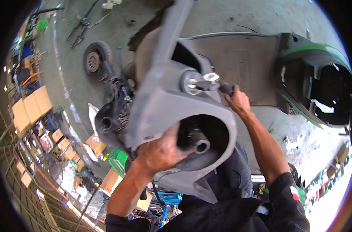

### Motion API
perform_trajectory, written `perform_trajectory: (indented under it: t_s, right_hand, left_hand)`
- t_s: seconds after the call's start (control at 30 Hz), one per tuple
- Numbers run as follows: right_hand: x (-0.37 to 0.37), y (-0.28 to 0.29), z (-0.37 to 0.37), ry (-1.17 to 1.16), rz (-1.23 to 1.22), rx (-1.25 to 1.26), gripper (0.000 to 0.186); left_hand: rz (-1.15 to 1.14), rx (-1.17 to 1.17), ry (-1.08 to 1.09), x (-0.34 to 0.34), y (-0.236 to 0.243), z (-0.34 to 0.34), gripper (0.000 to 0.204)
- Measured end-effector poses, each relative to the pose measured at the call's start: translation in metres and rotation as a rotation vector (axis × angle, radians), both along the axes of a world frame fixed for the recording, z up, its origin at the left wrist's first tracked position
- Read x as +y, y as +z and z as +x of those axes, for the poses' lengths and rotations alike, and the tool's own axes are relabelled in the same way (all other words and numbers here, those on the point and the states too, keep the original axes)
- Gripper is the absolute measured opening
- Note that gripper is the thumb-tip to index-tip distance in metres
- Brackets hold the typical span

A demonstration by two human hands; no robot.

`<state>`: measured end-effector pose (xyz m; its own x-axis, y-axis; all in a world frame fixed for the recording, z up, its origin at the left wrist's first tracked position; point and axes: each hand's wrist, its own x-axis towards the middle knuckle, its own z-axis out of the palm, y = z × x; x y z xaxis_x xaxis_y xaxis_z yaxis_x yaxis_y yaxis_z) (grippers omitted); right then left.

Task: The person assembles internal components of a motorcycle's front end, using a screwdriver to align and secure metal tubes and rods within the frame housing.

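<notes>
A grey plastic scooter panel (pixel 149 100) fills the centre, with a round silver fitting (pixel 190 82) near its top and a large opening below, where a metal tube (pixel 200 143) shows. My left hand (pixel 160 150), blurred, is closed on the panel's lower left edge beside the opening. My right hand (pixel 238 99) is closed round the black handle (pixel 226 89) of what looks like a tool, just right of the silver fitting; a shiny metal piece (pixel 211 77) shows at its far end, too unclear to name.
A scooter floorboard (pixel 245 69) extends right to a green-and-black body shell (pixel 315 85). A wheel assembly (pixel 94 62) and loose metal parts (pixel 78 33) lie on the grey floor. Cardboard boxes (pixel 31 106), a green crate (pixel 116 160) and clutter line the left and bottom.
</notes>
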<state>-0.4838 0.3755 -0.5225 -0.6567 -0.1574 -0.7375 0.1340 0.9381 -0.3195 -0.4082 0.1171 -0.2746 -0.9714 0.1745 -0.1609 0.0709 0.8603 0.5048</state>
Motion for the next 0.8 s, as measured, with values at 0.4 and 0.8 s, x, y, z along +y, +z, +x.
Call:
perform_trajectory:
  t_s: [0.4, 0.8]
  right_hand:
    - [0.01, -0.038, 0.005, -0.525, -0.21, -0.124, 0.055]
    - [0.03, -0.141, 0.023, -1.56, -0.836, -0.517, 0.045]
  left_hand:
    - [0.059, 0.176, 0.098, 0.008, -0.004, -0.01, 0.058]
    - [0.051, 0.058, 0.121, 0.002, 0.011, -0.003, 0.075]
